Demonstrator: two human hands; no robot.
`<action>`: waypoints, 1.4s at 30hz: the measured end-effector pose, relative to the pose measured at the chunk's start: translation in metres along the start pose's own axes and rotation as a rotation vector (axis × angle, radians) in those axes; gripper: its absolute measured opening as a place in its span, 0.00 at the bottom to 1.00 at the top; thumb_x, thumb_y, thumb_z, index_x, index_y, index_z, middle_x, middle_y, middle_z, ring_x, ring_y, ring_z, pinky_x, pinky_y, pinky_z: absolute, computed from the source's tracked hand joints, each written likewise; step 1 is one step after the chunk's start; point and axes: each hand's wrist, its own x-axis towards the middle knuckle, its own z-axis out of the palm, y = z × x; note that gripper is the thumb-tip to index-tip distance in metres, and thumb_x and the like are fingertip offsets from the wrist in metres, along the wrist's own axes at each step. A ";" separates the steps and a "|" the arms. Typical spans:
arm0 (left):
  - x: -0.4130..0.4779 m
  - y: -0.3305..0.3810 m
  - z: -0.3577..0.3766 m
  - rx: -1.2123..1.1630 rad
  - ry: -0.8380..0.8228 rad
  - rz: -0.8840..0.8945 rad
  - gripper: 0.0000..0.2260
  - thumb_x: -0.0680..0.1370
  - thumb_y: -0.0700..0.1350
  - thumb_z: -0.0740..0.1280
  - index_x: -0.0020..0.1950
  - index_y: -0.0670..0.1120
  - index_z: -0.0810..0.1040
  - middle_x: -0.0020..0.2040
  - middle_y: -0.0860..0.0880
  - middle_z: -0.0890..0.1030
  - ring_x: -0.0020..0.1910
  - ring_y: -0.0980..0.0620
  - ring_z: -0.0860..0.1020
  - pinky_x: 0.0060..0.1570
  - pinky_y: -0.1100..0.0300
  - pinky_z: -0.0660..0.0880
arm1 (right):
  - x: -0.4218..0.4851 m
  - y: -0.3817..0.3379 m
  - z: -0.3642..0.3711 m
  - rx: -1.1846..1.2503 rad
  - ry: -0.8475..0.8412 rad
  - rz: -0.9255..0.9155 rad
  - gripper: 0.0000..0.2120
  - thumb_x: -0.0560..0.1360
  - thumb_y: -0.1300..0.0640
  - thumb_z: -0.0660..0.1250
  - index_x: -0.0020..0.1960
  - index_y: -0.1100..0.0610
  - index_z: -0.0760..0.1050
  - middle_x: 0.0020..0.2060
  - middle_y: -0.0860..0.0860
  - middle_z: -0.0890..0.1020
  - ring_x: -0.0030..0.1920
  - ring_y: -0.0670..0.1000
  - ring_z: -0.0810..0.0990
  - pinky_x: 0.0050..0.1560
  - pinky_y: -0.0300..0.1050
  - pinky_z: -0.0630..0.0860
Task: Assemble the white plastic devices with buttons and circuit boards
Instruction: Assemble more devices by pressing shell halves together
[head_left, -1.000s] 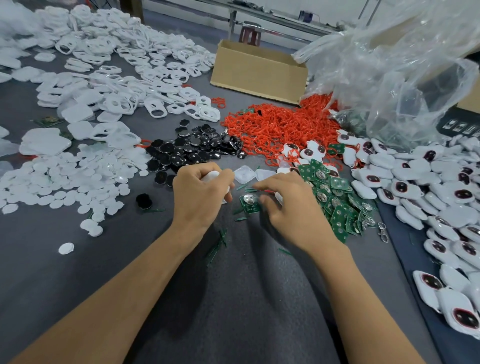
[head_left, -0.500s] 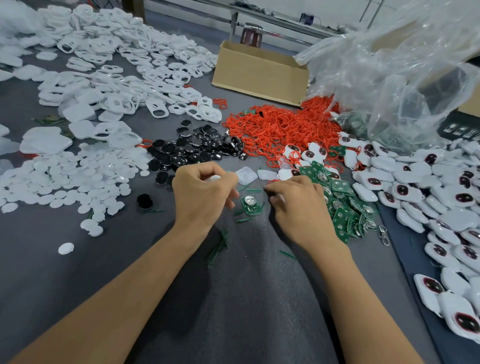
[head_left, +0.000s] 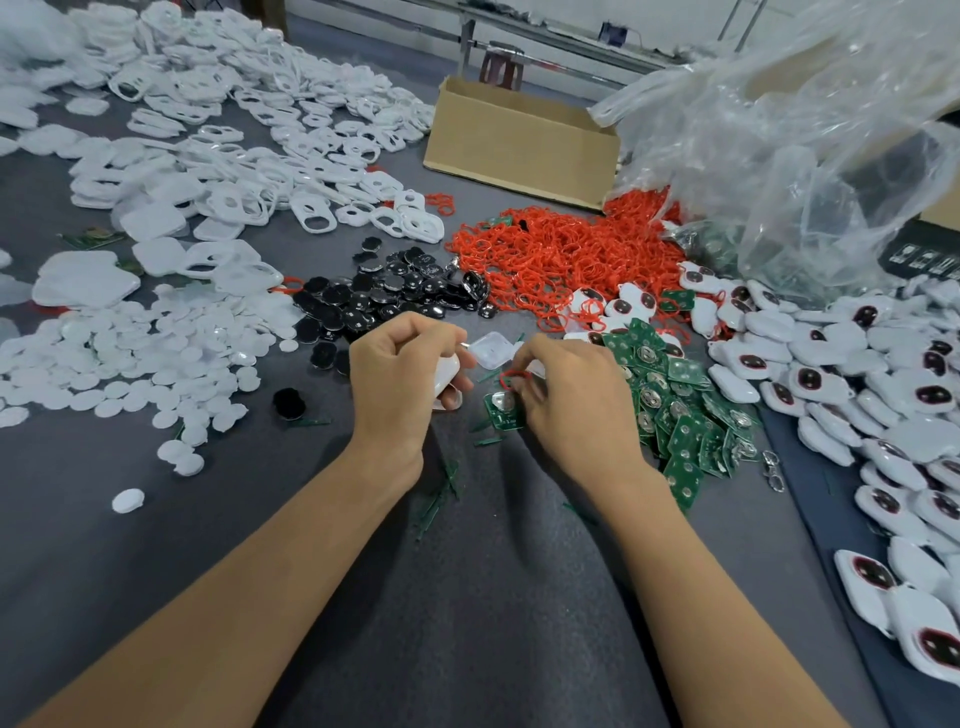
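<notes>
White plastic shell (head_left: 448, 375) sits gripped in the curled fingers of the left hand (head_left: 392, 384), low over the grey felt surface (head_left: 467, 597). The right hand (head_left: 571, 405) pinches a thin red rubber ring (head_left: 511, 375) just above a small green circuit board (head_left: 503, 413) that lies on the surface beside a heap of green boards (head_left: 685, 415).

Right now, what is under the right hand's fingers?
A green circuit board lies under the right hand, which pinches a red ring. The hand covers the board's right edge and whatever lies beneath the palm.
</notes>
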 end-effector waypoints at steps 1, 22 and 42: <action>0.000 0.000 0.000 0.001 -0.001 -0.001 0.09 0.70 0.31 0.61 0.34 0.40 0.77 0.27 0.45 0.79 0.22 0.50 0.72 0.21 0.65 0.66 | 0.001 -0.001 0.001 -0.008 -0.032 -0.012 0.05 0.72 0.60 0.66 0.47 0.55 0.80 0.42 0.54 0.82 0.48 0.59 0.77 0.49 0.50 0.67; 0.000 -0.002 -0.002 0.043 -0.085 -0.005 0.08 0.71 0.32 0.60 0.37 0.39 0.78 0.30 0.45 0.80 0.25 0.49 0.74 0.24 0.63 0.67 | 0.001 0.016 -0.008 -0.048 0.074 0.185 0.15 0.68 0.66 0.63 0.53 0.58 0.77 0.59 0.57 0.77 0.57 0.61 0.73 0.56 0.52 0.69; -0.001 -0.003 0.000 0.030 -0.256 -0.130 0.14 0.71 0.32 0.62 0.53 0.41 0.78 0.39 0.48 0.82 0.35 0.53 0.79 0.25 0.63 0.69 | 0.002 0.013 -0.007 0.475 0.128 0.111 0.08 0.73 0.68 0.65 0.47 0.59 0.79 0.36 0.49 0.82 0.37 0.48 0.77 0.42 0.40 0.72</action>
